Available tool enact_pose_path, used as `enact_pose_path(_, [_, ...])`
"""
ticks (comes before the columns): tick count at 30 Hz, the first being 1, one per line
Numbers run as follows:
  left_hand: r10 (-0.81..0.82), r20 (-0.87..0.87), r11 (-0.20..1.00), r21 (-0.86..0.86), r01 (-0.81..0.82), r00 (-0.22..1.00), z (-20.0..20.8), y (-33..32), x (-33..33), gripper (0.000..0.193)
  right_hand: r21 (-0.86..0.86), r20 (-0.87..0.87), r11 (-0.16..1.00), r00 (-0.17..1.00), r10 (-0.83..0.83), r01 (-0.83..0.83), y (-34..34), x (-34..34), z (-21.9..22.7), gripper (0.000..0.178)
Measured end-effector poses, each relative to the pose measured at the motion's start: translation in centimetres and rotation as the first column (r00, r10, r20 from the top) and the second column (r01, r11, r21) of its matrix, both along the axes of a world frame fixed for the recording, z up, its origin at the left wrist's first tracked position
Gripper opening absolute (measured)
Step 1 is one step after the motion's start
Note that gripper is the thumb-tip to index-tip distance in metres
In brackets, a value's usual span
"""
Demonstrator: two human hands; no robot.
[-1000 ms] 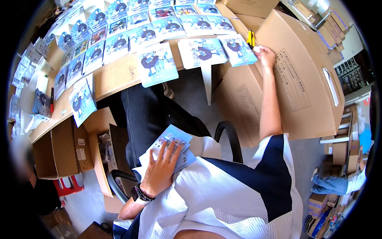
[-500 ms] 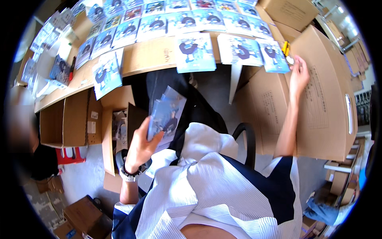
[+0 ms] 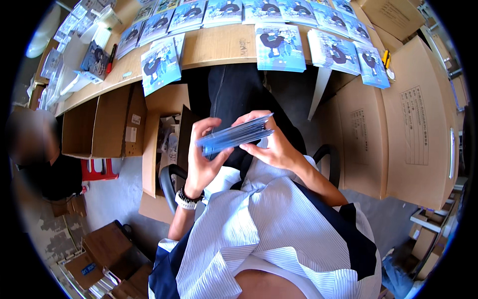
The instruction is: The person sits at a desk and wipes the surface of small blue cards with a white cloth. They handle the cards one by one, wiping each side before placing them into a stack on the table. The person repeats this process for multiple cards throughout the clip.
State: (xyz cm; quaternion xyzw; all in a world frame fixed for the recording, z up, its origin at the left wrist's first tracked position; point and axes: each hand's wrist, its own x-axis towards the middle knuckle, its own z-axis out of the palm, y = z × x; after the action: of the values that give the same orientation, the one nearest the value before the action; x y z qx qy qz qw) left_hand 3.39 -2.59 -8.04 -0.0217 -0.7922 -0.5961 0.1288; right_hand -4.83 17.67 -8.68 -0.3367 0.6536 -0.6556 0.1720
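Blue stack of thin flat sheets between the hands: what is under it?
Past the edges of the blue stack, black trousers and a white pinstriped shirt show beneath. Whatever lies directly under it is covered.

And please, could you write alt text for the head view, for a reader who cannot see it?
A stack of thin blue sheets is in the grip of the left hand and right hand, over dark trousers. Beyond, a wooden table bears rows of blue printed piles, and cardboard boxes stand on both sides.
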Motion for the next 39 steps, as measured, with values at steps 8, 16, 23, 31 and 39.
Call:
enact_pose_path(8, [-0.044,-0.034,0.964,0.261,0.051,0.998,-3.1,1.2,0.3,0.075,-0.130,0.041,0.992,0.999,-0.002,0.007,-0.8,0.6,-2.9,0.072])
enact_pose_path(16, [-0.104,0.086,0.975,0.204,0.085,0.991,-4.4,1.0,0.2,0.049,-0.122,0.045,0.990,0.997,-0.069,0.074,-0.7,0.6,-4.9,0.056])
enact_pose_path(23, [0.080,0.184,0.965,0.234,-0.122,0.980,-4.0,2.1,-0.1,0.041,0.161,0.083,0.970,0.977,-0.194,0.179,-0.9,1.3,-5.9,0.061])
enact_pose_path(31, [0.104,0.261,0.892,0.402,-0.206,0.960,1.3,0.1,-2.9,0.047,-0.093,0.595,0.991,0.792,0.136,-0.100,-1.3,0.2,-2.1,0.051])
enact_pose_path(39, [0.206,0.133,0.956,0.183,-0.229,0.969,2.7,-3.0,-5.8,0.044,-0.343,0.616,0.912,0.787,0.036,0.227,-4.5,-5.6,0.5,0.038])
